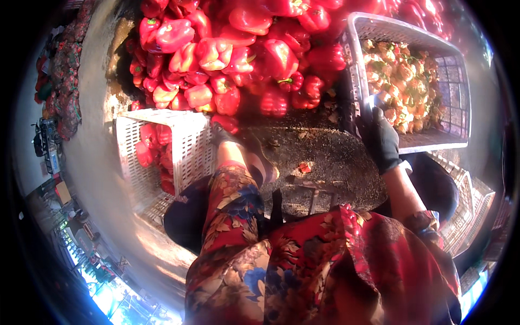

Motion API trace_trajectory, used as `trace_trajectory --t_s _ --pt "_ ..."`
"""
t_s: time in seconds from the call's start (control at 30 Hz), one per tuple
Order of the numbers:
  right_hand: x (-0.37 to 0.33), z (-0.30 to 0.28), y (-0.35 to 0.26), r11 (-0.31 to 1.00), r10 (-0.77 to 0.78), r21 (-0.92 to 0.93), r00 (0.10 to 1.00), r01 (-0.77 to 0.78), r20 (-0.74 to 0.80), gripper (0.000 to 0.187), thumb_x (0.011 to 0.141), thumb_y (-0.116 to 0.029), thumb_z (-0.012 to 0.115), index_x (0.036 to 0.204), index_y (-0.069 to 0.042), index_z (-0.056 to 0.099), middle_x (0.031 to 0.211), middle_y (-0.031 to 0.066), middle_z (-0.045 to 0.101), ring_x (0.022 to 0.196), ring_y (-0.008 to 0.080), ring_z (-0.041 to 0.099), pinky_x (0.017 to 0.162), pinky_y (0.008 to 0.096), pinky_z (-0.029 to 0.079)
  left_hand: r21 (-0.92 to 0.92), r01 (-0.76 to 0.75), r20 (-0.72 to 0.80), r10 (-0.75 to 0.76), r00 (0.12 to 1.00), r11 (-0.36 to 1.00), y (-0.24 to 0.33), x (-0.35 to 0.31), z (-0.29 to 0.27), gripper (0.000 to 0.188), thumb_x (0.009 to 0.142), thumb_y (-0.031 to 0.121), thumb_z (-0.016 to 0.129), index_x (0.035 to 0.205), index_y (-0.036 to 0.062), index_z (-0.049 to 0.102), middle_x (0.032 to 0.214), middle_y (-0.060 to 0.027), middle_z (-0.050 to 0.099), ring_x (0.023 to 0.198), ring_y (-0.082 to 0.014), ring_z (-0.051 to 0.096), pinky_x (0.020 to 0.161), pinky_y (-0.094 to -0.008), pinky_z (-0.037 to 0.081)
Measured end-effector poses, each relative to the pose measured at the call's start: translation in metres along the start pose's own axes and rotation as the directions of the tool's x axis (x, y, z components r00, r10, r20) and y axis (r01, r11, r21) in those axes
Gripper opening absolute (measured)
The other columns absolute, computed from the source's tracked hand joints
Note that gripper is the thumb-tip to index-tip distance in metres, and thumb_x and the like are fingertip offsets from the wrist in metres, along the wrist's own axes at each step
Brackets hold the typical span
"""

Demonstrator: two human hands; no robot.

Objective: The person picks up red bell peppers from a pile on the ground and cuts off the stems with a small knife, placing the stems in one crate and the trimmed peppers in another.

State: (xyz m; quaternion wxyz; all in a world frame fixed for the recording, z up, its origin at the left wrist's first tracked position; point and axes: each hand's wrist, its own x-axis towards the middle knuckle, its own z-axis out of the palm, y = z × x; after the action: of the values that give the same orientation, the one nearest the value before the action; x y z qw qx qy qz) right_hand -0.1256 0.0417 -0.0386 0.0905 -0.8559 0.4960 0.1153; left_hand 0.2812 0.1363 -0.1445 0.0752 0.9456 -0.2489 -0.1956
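My left hand (220,134), in a dark glove, is beside the right wall of a white slatted crate (193,142). A red bell pepper (226,124) lies right at its fingers, which are too hidden to show whether they grip it. My right hand (382,140), also dark-gloved, is closed at the left edge of a grey plastic crate (355,65). Something small and shiny shows at its fingertips, too bright to make out. Pale yellowish clumps that look like pepper cores (403,81) fill much of the grey crate. Several red peppers (157,146) lie inside the white crate.
A large heap of red bell peppers (249,49) spreads ahead of me. Between my legs, a small red scrap (305,167) lies on the dark, littered surface (341,162). More pale crates (466,211) stand at the right. Filled net sacks (67,103) line the far left.
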Motion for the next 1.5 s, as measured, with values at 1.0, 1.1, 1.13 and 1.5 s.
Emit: trace_trajectory --t_s 1.0,1.1,1.13,1.5 --pt "0.007 -0.052 -0.011 0.564 0.341 0.825 0.905 0.02 -0.255 0.032 0.093 -0.032 0.05 0.099 -0.002 0.057 0.077 0.0158 0.063 0.075 0.0326 0.062 0.067 0.043 0.047 -0.965 -0.167 -0.099 0.306 0.947 0.204 0.094 -0.13 -0.067 0.07 0.082 0.03 0.073 0.137 0.0056 0.039 0.138 -0.0091 0.044 0.124 -0.022 0.044 0.106 -0.0365 0.035" --pt "-0.005 -0.079 -0.008 0.084 0.1 0.953 0.949 0.292 -0.299 0.016 0.094 -0.011 0.049 0.102 -0.001 0.059 0.077 0.004 0.062 0.068 0.0164 0.06 0.063 0.0287 0.048 -0.883 -0.388 -0.179 0.577 0.797 0.263 0.135 -0.158 -0.094 0.071 0.081 0.03 0.074 0.138 0.0049 0.039 0.139 -0.009 0.043 0.125 -0.0222 0.043 0.107 -0.0364 0.034" --pt "0.0 -0.064 0.002 0.003 -0.015 0.963 0.963 0.268 -0.268 0.017 0.095 -0.012 0.049 0.104 -0.001 0.059 0.079 0.0027 0.062 0.068 0.0162 0.059 0.065 0.0275 0.048 -0.82 -0.547 -0.311 0.669 0.675 0.17 0.149 -0.154 -0.081 0.071 0.079 0.027 0.076 0.137 0.0038 0.04 0.139 -0.0097 0.042 0.124 -0.0226 0.043 0.107 -0.0359 0.035" --pt "-0.058 -0.132 0.004 0.262 0.08 0.912 0.935 0.315 -0.346 0.02 0.095 -0.018 0.051 0.107 -0.003 0.056 0.083 0.0184 0.062 0.077 0.0214 0.061 0.062 0.0334 0.048 -0.902 -0.412 -0.169 0.771 0.614 0.131 0.225 -0.243 -0.096 0.068 0.083 0.027 0.073 0.136 0.0025 0.039 0.136 -0.0133 0.044 0.122 -0.0235 0.045 0.105 -0.0369 0.037"
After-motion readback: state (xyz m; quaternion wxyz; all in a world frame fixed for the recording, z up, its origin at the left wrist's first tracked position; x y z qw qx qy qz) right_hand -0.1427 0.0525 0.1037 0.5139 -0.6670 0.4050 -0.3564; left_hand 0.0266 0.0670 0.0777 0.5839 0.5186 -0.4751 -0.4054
